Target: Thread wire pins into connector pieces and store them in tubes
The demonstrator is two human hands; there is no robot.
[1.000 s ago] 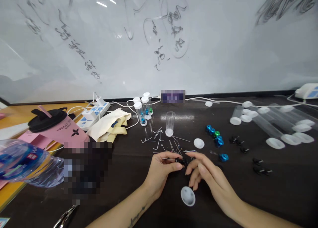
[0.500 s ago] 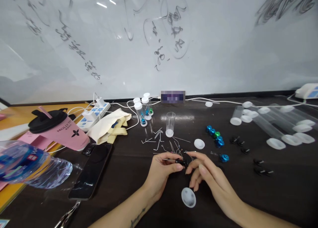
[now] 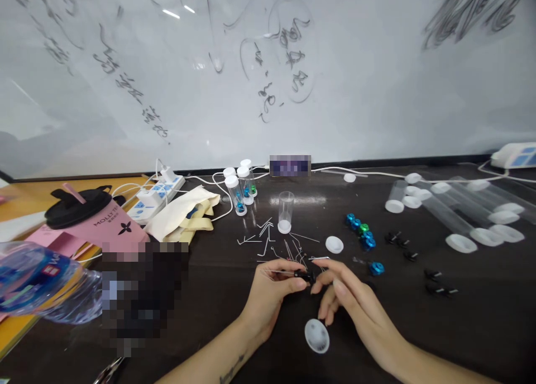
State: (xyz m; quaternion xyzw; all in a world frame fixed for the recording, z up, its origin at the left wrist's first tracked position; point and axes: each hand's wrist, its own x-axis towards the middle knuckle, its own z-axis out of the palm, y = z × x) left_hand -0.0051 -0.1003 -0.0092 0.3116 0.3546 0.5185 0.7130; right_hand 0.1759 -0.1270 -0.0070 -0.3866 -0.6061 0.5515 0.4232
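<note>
The left hand (image 3: 268,294) has its thumb and forefinger pinched on a small black piece (image 3: 302,275); so the piece is inside this grip, at the fingertips, and the left hand is the nearer of the two. From the piece, a thin metal rod (image 3: 280,272) goes back to the left, over the fingers of the same hand; piece and rod lie almost in one line, with the long axis running across the body, left to right; whether the rod is seated in the piece, I cannot tell.

The relation that seems to matter most is this: the end of the piece away from the rod faces the right hand (image 3: 355,303); its fingers are loosely curved, with no held object that I can see, and their tips are just beside that end; contact is not clear.

Nearer to the body than the grip, there lies a white cap (image 3: 317,336); just beyond the grip are scattered thin wires (image 3: 298,250); farther beyond stands a clear tube (image 3: 286,208), upright.
</note>
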